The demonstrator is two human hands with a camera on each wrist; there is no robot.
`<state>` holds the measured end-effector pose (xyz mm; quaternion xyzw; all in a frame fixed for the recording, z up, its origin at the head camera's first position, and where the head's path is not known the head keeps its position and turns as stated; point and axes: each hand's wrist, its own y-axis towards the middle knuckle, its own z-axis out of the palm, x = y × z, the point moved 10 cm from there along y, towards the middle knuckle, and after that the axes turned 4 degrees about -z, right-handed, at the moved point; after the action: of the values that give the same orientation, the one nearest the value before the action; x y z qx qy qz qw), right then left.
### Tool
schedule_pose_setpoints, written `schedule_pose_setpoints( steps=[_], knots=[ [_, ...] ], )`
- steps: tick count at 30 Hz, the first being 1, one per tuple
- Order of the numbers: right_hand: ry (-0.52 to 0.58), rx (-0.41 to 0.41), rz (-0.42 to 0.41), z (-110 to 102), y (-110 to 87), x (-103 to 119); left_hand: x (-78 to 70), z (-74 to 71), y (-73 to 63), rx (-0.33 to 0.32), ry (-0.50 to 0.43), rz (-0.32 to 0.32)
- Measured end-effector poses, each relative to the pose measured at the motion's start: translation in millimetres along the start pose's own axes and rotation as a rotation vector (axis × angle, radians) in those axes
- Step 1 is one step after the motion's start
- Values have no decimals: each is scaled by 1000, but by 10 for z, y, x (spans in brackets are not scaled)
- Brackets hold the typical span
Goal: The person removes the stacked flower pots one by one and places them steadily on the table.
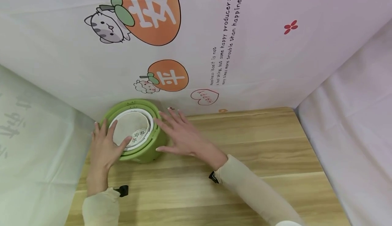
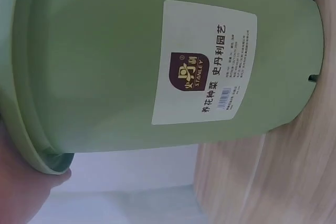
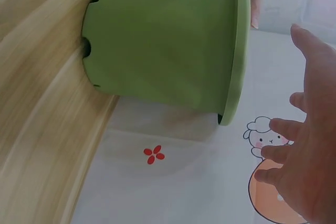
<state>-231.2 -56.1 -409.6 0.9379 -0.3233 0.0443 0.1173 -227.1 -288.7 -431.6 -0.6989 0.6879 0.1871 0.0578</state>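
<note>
A green plastic flower pot [image 1: 150,151] stands upright at the back left of the wooden table. White pots [image 1: 152,128] are nested inside it, with a perforated bottom showing deep within. My left hand [image 1: 105,146] rests at the left part of the rim, fingers spread and thumb reaching over the opening. Part of that hand [image 2: 23,184] lies against the rim in the left wrist view, its fingertips out of sight. At the pot's right side is my right hand [image 1: 183,135], its fingers spread. The right wrist view shows this hand [image 3: 302,145] apart from the green rim.
A white label [image 2: 205,64] is stuck on the pot's side. Behind the wooden table [image 1: 245,158] hangs a white printed cloth [image 1: 254,55], close to the pot. More cloth [image 1: 39,141] hangs along the left side, and another [image 1: 352,117] along the right.
</note>
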Motion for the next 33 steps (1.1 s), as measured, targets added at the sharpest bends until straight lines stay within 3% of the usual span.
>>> schedule_pose_setpoints(
  steps=[12, 17, 25, 33],
  knots=[
    [39, 25, -14, 70, 283, 130, 149, -20, 37, -7, -111, -38],
    [1, 31, -34, 93, 377, 146, 194, -37, 71, -28, -181, -70],
    [-16, 143, -45, 300, 475, 187, 228, -18, 54, -39, -190, -95],
    [-20, 191, -33, 385, 516, 168, 275, 12, 13, -44, -244, -117]
  ],
)
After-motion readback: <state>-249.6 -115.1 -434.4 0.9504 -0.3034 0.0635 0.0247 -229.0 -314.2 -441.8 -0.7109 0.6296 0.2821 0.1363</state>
